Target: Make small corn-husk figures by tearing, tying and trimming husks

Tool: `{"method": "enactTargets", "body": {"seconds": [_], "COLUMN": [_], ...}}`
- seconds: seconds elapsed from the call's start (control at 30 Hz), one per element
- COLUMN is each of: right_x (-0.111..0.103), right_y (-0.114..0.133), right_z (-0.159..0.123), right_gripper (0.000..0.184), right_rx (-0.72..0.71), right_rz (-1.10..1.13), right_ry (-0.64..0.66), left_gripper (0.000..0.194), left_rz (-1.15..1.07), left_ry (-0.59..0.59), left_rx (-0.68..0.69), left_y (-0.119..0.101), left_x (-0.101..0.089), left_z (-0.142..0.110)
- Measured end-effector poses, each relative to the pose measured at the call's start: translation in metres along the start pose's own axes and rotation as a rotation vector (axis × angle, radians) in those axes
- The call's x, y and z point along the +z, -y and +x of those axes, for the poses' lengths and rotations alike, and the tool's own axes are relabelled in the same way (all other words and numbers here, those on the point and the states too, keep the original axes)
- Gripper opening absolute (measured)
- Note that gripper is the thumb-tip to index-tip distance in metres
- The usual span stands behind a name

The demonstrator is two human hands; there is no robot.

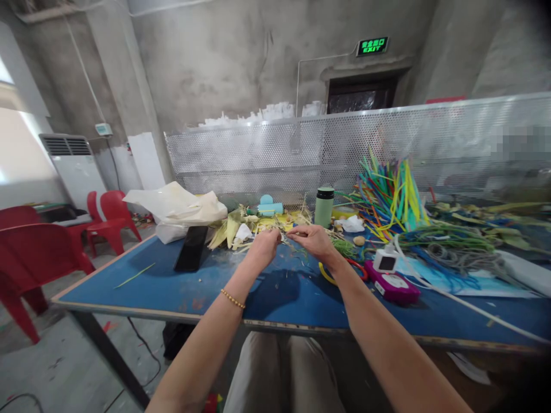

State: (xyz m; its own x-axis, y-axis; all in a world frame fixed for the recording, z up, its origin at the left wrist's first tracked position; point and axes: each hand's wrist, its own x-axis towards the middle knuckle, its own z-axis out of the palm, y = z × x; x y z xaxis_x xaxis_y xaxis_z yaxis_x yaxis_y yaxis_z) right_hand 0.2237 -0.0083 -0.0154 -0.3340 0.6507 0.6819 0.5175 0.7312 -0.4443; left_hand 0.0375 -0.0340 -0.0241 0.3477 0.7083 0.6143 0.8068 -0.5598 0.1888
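My left hand (267,245) and my right hand (315,241) meet fingertip to fingertip, a small gap apart, above the blue table (155,298). Both have their fingers pinched together. Whatever lies between the fingertips is too small and thin to make out. Just behind them spreads a heap of dry husks and stalks (232,226). A green bottle with a black lid (323,209) stands upright past my right hand. Under my right forearm lie a yellow ring (326,275) and a red ring, partly hidden.
A black phone (190,249) and a white plastic bag (176,206) are at left. To the right sit a magenta box (394,285), a white device (384,261), green cords (451,238) and colourful strips (396,198). A perforated metal screen (258,152) borders the back.
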Motion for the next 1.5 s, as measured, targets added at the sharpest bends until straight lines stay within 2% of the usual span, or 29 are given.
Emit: {"method": "enactTargets", "body": {"seconds": [0.17,0.3,0.4,0.5,0.63,0.73,0.87,1.0,1.1,1.2,1.3,1.37,1.43,1.5], "right_x": [0.002,0.000,0.000,0.004,0.015,0.020,0.019,0.013,0.007,0.003,0.002,0.003,0.005,0.006], "right_y": [0.002,0.007,0.010,0.014,0.013,0.010,0.009,0.009,0.007,0.008,0.012,0.017,0.021,0.025], "right_z": [0.001,0.001,0.000,-0.001,-0.003,-0.005,-0.006,-0.004,-0.001,0.000,-0.001,-0.001,-0.001,-0.001], "right_gripper": [0.014,0.019,0.026,0.027,0.026,0.026,0.023,0.019,0.017,0.022,0.032,0.036,0.037,0.036], "right_rx": [0.008,0.073,0.152,0.191,0.184,0.068,-0.085,-0.119,-0.009,0.154,0.247,0.253,0.229,0.207], "right_rz": [0.034,0.194,0.315,0.387,0.312,0.146,-0.026,-0.072,-0.003,0.197,0.365,0.390,0.384,0.348], "right_ry": [0.010,0.081,0.098,0.105,0.132,0.104,0.046,0.009,0.002,0.066,0.100,0.096,0.089,0.070], "left_gripper": [0.014,0.011,0.008,0.009,0.007,0.011,0.019,0.022,0.017,0.009,0.008,0.010,0.010,0.009], "left_rz": [-0.114,-0.411,-0.597,-0.656,-0.524,-0.300,-0.048,0.011,-0.156,-0.455,-0.773,-0.922,-0.982,-0.967], "left_ry": [0.009,0.022,-0.038,-0.153,-0.275,-0.300,-0.208,-0.078,0.026,0.039,-0.076,-0.174,-0.232,-0.241], "left_rx": [-0.025,-0.013,-0.059,-0.135,-0.212,-0.205,-0.144,-0.023,0.037,0.017,-0.143,-0.277,-0.371,-0.396], "left_y": [0.000,-0.006,-0.008,-0.007,-0.005,-0.004,-0.002,-0.003,-0.005,-0.005,-0.004,-0.003,-0.003,-0.002], "left_x": [-0.001,-0.006,-0.011,-0.012,-0.009,-0.004,0.000,0.002,0.000,-0.006,-0.009,-0.008,-0.006,-0.003], "left_z": [0.001,0.000,0.000,0.001,0.002,0.002,0.002,0.000,-0.001,-0.001,0.000,0.002,0.004,0.005]}}
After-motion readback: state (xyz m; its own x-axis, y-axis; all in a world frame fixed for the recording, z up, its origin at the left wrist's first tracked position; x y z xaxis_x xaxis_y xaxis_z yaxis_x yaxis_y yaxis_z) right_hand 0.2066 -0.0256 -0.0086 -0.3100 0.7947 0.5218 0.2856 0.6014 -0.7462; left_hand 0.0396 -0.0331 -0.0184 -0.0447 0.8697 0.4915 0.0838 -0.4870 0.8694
